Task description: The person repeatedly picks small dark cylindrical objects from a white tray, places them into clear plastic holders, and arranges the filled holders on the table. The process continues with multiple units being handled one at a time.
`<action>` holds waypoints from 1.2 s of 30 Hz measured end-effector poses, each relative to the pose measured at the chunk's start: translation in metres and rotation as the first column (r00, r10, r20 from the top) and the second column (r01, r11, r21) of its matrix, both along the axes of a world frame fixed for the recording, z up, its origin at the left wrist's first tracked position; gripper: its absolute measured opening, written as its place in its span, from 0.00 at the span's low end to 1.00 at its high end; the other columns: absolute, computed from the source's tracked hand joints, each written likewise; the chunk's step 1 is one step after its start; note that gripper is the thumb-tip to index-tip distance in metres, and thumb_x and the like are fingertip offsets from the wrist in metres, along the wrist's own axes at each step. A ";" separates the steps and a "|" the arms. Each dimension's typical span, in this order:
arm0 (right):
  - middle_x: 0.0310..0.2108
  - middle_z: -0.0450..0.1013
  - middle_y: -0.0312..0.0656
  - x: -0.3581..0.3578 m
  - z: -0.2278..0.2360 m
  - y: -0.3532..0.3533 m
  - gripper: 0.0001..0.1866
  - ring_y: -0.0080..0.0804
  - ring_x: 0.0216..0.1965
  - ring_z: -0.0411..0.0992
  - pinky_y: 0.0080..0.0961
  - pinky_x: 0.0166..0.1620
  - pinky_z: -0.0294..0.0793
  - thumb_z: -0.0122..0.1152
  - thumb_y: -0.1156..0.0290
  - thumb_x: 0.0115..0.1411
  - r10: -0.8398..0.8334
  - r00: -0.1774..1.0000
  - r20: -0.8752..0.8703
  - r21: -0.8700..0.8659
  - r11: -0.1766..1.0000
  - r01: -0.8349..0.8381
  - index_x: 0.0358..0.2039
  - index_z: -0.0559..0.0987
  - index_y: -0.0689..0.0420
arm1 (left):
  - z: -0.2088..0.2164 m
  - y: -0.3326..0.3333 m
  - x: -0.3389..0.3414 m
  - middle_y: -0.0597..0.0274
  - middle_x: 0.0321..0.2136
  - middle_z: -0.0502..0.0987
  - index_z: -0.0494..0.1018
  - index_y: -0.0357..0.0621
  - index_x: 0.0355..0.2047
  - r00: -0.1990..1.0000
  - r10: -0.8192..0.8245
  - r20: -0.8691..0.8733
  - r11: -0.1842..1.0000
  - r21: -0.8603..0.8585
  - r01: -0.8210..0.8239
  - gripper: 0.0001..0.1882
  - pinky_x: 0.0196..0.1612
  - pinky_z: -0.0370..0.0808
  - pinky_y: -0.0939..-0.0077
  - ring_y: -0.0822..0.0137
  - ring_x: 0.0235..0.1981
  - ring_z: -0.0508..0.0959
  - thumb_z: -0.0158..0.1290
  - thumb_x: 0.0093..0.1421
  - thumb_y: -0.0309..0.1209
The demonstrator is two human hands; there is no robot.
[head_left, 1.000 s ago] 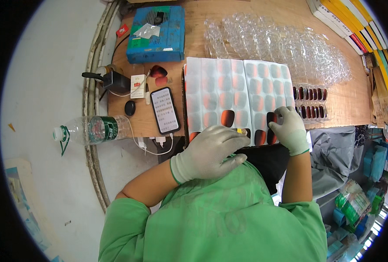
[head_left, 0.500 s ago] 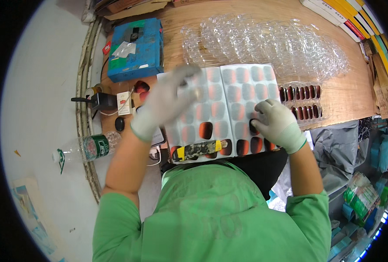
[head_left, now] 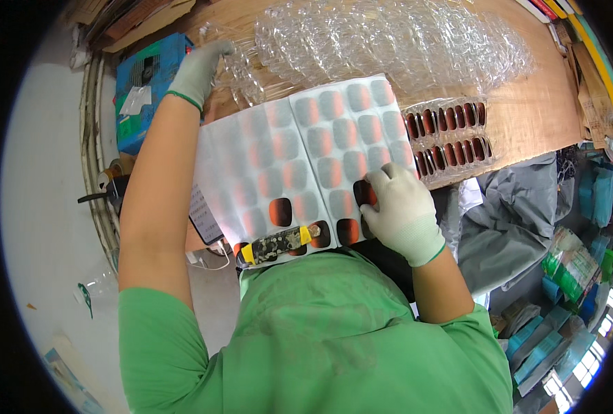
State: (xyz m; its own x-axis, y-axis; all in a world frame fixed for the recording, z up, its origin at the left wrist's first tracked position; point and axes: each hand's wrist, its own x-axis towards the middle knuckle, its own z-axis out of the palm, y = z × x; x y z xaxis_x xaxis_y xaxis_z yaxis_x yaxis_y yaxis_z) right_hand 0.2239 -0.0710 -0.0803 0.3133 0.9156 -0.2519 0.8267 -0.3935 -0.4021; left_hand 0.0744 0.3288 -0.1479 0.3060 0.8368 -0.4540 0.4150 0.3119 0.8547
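My gloved left hand [head_left: 201, 72] reaches far out to the left end of a row of clear plastic trays [head_left: 382, 45]. Its fingers are bent at the edge of the nearest clear plastic tray [head_left: 241, 72]. Close to my body, my gloved right hand [head_left: 404, 215] has thumb and forefinger closed around a dark brown-red lens [head_left: 364, 192]. Beneath it lies a white translucent sheet [head_left: 206, 159], with rows of tinted lenses showing through. One uncovered lens [head_left: 281, 212] sits on the sheet. A yellow-and-black taped utility knife [head_left: 279, 244] rests along the near edge.
Two filled clear trays of dark lenses [head_left: 451, 148] stand right of the sheet. At the left are a blue box [head_left: 130, 114] and a phone [head_left: 206, 219] partly under the sheet. Grey plastic sheeting [head_left: 506, 214] hangs at the right of the wooden table [head_left: 527, 117].
My left hand has moved from over the sheet, up and left, to the clear trays. The right hand stays at the lens. The whole view has shifted and turned.
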 end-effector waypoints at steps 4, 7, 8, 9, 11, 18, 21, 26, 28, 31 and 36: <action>0.35 0.76 0.49 0.001 0.005 0.008 0.13 0.52 0.39 0.77 0.45 0.42 0.78 0.67 0.69 0.49 -0.022 1.000 -0.014 0.001 1.000 0.022 0.34 0.77 0.58 | 0.044 -0.013 -0.017 0.66 0.28 0.77 0.76 0.39 0.39 0.991 -0.049 0.122 0.958 0.288 0.012 0.12 0.28 0.68 0.82 0.75 0.24 0.72 0.62 0.58 0.32; 0.27 0.77 0.49 0.009 0.013 0.006 0.12 0.52 0.34 0.78 0.46 0.38 0.76 0.67 0.69 0.53 -0.031 0.986 -0.162 0.050 0.998 0.040 0.35 0.75 0.59 | 0.099 -0.084 -0.028 0.60 0.35 0.80 0.73 0.35 0.45 0.994 -0.099 0.049 0.768 0.639 0.045 0.16 0.30 0.72 0.81 0.76 0.27 0.76 0.60 0.61 0.32; 0.29 0.78 0.50 0.011 0.019 0.009 0.11 0.52 0.34 0.78 0.44 0.38 0.76 0.66 0.70 0.55 -0.035 0.968 -0.249 0.088 0.994 0.059 0.36 0.76 0.59 | 0.104 -0.106 -0.033 0.58 0.35 0.81 0.72 0.34 0.46 0.988 -0.086 0.128 0.781 0.625 -0.013 0.17 0.31 0.74 0.79 0.74 0.27 0.78 0.59 0.63 0.33; 0.29 0.78 0.50 0.010 0.020 0.011 0.11 0.52 0.34 0.78 0.43 0.38 0.77 0.66 0.71 0.55 -0.053 0.949 -0.310 0.155 0.982 0.105 0.38 0.77 0.59 | 0.111 -0.130 -0.034 0.57 0.35 0.81 0.71 0.32 0.46 0.975 -0.082 0.206 0.791 0.609 -0.062 0.18 0.32 0.76 0.78 0.72 0.27 0.80 0.58 0.64 0.34; 0.31 0.78 0.50 0.015 0.011 0.015 0.12 0.52 0.36 0.78 0.42 0.40 0.77 0.65 0.71 0.57 0.038 0.960 -0.277 0.316 0.947 0.053 0.42 0.79 0.59 | 0.114 -0.178 -0.039 0.54 0.36 0.82 0.70 0.30 0.48 0.931 -0.122 0.345 0.851 0.519 -0.081 0.19 0.34 0.79 0.76 0.71 0.29 0.81 0.54 0.67 0.36; 0.33 0.77 0.46 0.016 0.008 0.001 0.11 0.48 0.34 0.77 0.39 0.38 0.77 0.64 0.77 0.55 0.235 0.956 0.177 0.586 0.755 -0.294 0.41 0.80 0.58 | 0.102 -0.303 -0.084 0.52 0.40 0.81 0.68 0.31 0.49 0.809 -0.326 0.488 0.891 0.445 0.091 0.16 0.42 0.79 0.71 0.67 0.38 0.82 0.43 0.73 0.34; 0.36 0.79 0.46 -0.037 0.043 -0.021 0.16 0.37 0.40 0.81 0.29 0.42 0.79 0.64 0.86 0.54 0.118 0.930 -0.347 0.654 0.742 0.150 0.44 0.79 0.62 | 0.101 -0.308 -0.108 0.49 0.40 0.81 0.69 0.31 0.49 0.811 -0.438 0.387 0.847 0.480 0.229 0.15 0.42 0.79 0.67 0.62 0.38 0.83 0.43 0.73 0.34; 0.32 0.79 0.48 -0.093 0.051 -0.020 0.16 0.36 0.32 0.81 0.25 0.34 0.79 0.67 0.87 0.53 0.198 0.906 -0.375 0.805 0.555 0.212 0.44 0.80 0.65 | 0.115 -0.318 -0.111 0.47 0.36 0.81 0.68 0.32 0.51 0.747 -0.645 0.159 0.693 0.533 0.486 0.14 0.42 0.80 0.68 0.58 0.36 0.85 0.45 0.72 0.31; 0.32 0.79 0.48 -0.102 0.054 -0.018 0.14 0.34 0.31 0.80 0.23 0.33 0.78 0.68 0.86 0.54 0.156 0.925 -0.348 0.781 0.594 0.194 0.42 0.81 0.65 | 0.112 -0.315 -0.114 0.48 0.35 0.81 0.69 0.32 0.50 0.758 -0.638 0.137 0.701 0.510 0.498 0.14 0.40 0.80 0.69 0.57 0.35 0.85 0.45 0.72 0.31; 0.33 0.78 0.49 -0.097 0.062 -0.016 0.14 0.31 0.30 0.79 0.21 0.32 0.77 0.68 0.85 0.54 0.241 0.930 -0.276 0.739 0.672 0.045 0.42 0.80 0.65 | 0.111 -0.312 -0.119 0.48 0.33 0.81 0.70 0.32 0.49 0.772 -0.631 0.077 0.680 0.533 0.503 0.14 0.37 0.80 0.69 0.57 0.33 0.85 0.46 0.72 0.31; 0.34 0.74 0.44 -0.110 0.050 -0.016 0.10 0.25 0.33 0.72 0.22 0.38 0.73 0.63 0.81 0.58 0.269 0.564 -0.781 0.588 0.622 0.518 0.40 0.75 0.65 | 0.124 -0.310 -0.127 0.51 0.28 0.81 0.71 0.32 0.46 0.696 -0.698 0.171 0.621 0.628 0.469 0.13 0.33 0.79 0.71 0.60 0.28 0.84 0.47 0.72 0.32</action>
State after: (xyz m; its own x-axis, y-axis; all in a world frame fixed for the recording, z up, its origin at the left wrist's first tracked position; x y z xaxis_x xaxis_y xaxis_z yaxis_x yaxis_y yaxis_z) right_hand 0.1139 -0.0871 -0.0304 0.4882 0.8389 0.2406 0.0034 0.2739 -0.9618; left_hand -0.0524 0.0189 -0.0242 0.8523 0.4681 0.2333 -0.0304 -0.4010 0.9156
